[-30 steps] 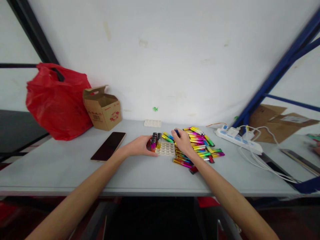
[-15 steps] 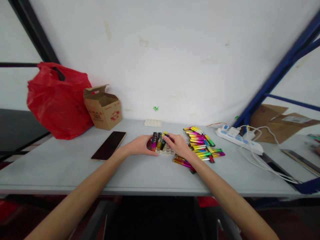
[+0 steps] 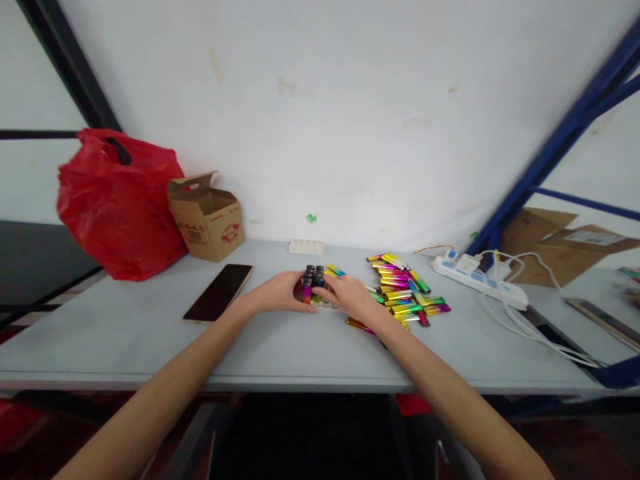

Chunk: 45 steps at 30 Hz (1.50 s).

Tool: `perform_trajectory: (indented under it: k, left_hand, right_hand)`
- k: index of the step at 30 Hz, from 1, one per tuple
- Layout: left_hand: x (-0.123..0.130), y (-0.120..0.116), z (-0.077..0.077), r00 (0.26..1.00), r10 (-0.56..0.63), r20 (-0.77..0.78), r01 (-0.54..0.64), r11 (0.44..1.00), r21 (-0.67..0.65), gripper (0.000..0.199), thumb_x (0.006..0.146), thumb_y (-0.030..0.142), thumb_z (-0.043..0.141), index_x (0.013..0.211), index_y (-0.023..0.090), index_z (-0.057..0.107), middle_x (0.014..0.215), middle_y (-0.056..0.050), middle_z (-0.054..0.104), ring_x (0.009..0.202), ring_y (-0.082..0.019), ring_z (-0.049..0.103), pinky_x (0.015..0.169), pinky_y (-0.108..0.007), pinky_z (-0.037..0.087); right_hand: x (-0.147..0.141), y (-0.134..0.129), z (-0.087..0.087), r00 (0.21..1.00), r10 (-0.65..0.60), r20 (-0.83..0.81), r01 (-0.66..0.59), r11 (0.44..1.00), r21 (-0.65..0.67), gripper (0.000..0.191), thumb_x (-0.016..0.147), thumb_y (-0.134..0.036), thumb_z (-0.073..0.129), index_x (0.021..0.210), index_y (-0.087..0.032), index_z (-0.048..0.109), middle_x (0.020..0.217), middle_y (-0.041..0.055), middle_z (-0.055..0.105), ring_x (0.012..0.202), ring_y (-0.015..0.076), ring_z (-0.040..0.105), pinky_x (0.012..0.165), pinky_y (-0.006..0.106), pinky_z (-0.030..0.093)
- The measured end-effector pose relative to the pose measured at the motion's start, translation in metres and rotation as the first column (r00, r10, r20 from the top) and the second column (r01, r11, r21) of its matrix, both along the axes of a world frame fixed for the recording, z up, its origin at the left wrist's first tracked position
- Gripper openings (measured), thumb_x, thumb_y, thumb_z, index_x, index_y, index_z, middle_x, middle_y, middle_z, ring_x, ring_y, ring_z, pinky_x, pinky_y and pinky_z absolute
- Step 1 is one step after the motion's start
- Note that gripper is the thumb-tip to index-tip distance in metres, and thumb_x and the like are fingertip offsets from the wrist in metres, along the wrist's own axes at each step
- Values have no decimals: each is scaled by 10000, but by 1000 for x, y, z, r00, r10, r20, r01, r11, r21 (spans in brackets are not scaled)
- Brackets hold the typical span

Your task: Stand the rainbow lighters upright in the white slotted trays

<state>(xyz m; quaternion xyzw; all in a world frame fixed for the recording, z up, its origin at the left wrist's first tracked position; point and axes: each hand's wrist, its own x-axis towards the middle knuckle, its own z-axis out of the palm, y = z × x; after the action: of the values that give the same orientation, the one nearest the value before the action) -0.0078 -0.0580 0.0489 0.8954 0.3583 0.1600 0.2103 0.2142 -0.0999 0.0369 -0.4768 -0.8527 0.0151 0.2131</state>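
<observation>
Several upright lighters [image 3: 307, 283] with dark tops and shiny coloured bodies stand in a small white tray [image 3: 327, 304] with round holes. Around the tray's left end curves my left hand [image 3: 283, 291], its thumb at the front and its other fingers behind the lighters. My right hand [image 3: 347, 295] is closed on a lighter at the right side of the upright group, and it covers most of that lighter and much of the tray. A loose pile of metallic lighters [image 3: 397, 293] lies just right of this hand, in yellow, pink, green and blue.
A second white tray [image 3: 306, 247] lies by the wall. To the left are a phone [image 3: 219, 292], an open cardboard box [image 3: 213, 223] and a red plastic bag [image 3: 123, 207]. A white power strip [image 3: 480, 281] with cables and another cardboard box [image 3: 555, 243] are on the right.
My right hand has shifted left and brought the tilted lighter in against the upright group. My left hand has stayed in place around the tray's end.
</observation>
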Motion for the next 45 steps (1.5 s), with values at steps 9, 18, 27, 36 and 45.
perform_trajectory:
  k: [9, 18, 27, 36, 45]
  left_hand:
    - [1, -1, 3, 999, 21, -30, -21, 1000, -2, 749, 621, 692, 780, 1148, 179, 638, 1141, -103, 739, 1001, -322, 691, 861, -367, 529]
    - [1, -3, 6, 998, 41, -52, -42, 999, -24, 755, 616, 702, 769, 1136, 170, 639, 1090, -108, 743, 962, -319, 690, 791, -359, 522]
    - [1, -1, 5, 998, 38, -59, -39, 999, -17, 754, 615, 710, 766, 1132, 175, 638, 1069, -94, 742, 948, -314, 686, 753, -341, 516]
    - [1, -1, 3, 999, 47, -21, -48, 999, -14, 754, 594, 682, 790, 1139, 179, 657, 1098, -94, 743, 966, -320, 685, 805, -356, 523]
    - [0, 0, 2, 1000, 22, -15, -22, 999, -30, 771, 614, 668, 790, 1187, 172, 646, 1135, -101, 740, 1014, -321, 682, 834, -354, 520]
  right_hand:
    - [81, 37, 4, 937, -343, -69, 349, 925, 147, 302, 1052, -331, 401, 1011, -184, 662, 1003, 129, 680, 966, 242, 614, 867, 321, 423]
    - [158, 55, -5, 703, -706, 81, 711, 701, -62, 296, 990, -291, 515, 1153, -108, 682, 1129, 217, 705, 1092, 294, 635, 916, 352, 429]
    - [152, 58, -1, 845, -532, -54, 527, 846, -82, 221, 891, -260, 677, 1081, -153, 712, 1005, 97, 762, 870, 202, 679, 797, 282, 451]
    - [121, 50, 9, 927, -304, -219, 323, 945, 56, 374, 1019, -407, 471, 1062, -179, 765, 919, 86, 777, 794, 206, 688, 765, 276, 447]
    - [57, 38, -4, 730, -234, -642, 119, 969, -218, 511, 849, -671, 598, 766, -170, 660, 591, -20, 543, 548, 134, 469, 529, 251, 351]
